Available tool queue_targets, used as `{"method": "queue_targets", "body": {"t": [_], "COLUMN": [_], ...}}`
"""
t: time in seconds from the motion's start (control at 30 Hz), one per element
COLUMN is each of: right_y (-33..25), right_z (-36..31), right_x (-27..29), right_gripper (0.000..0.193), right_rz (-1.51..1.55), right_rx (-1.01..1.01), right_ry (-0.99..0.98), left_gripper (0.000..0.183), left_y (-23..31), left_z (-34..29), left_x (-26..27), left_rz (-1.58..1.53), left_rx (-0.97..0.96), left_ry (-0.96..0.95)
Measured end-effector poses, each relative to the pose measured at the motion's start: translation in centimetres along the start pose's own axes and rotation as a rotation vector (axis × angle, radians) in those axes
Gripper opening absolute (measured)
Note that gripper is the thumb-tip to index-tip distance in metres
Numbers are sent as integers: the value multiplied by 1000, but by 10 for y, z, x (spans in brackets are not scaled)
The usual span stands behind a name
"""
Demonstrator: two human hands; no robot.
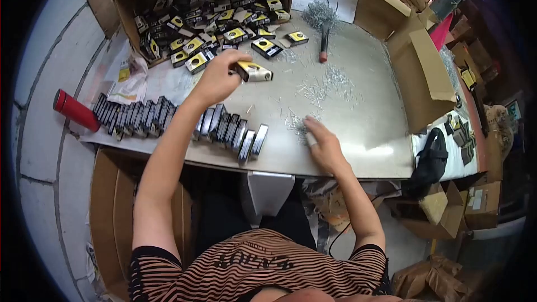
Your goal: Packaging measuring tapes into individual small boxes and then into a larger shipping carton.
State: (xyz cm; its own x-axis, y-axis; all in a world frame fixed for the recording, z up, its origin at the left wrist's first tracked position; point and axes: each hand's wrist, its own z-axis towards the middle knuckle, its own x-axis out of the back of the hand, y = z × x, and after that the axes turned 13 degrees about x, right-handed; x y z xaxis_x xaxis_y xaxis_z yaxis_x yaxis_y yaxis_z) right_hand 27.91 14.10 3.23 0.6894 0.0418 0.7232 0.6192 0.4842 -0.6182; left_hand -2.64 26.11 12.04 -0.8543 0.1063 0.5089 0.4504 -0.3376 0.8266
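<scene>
My left hand (219,80) is closed around a small yellow, black and white cardboard box (254,71), raised a little over the metal tabletop (375,95). My right hand (325,146) rests low over a loose scatter of small shiny nail-like pins (295,121), with its fingers stretched out and apart. Something white covers one of its fingertips. Whether any pin touches the fingers is too small to tell. Under my left forearm runs a row of similar boxes (215,122) standing on edge along the near side of the table.
A large open carton (127,8) at the back left spills many yellow-and-black boxes. More pins (330,85) lie mid-table, and a heap of them (320,14) sits behind a dark red-tipped rod (324,45). A red cylinder (75,109) lies far left. Cardboard walls (428,72) edge the right.
</scene>
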Motion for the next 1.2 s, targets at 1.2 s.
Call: {"method": "queue_targets", "body": {"t": [1.2], "right_y": [-139], "right_z": [-121], "right_x": [-82], "right_gripper": [49], "right_rz": [-180], "right_rx": [167], "right_ry": [15], "left_gripper": [58], "left_y": [-69], "left_z": [-349], "left_x": [-175], "left_rz": [-1139], "left_rx": [939], "left_ry": [-503]}}
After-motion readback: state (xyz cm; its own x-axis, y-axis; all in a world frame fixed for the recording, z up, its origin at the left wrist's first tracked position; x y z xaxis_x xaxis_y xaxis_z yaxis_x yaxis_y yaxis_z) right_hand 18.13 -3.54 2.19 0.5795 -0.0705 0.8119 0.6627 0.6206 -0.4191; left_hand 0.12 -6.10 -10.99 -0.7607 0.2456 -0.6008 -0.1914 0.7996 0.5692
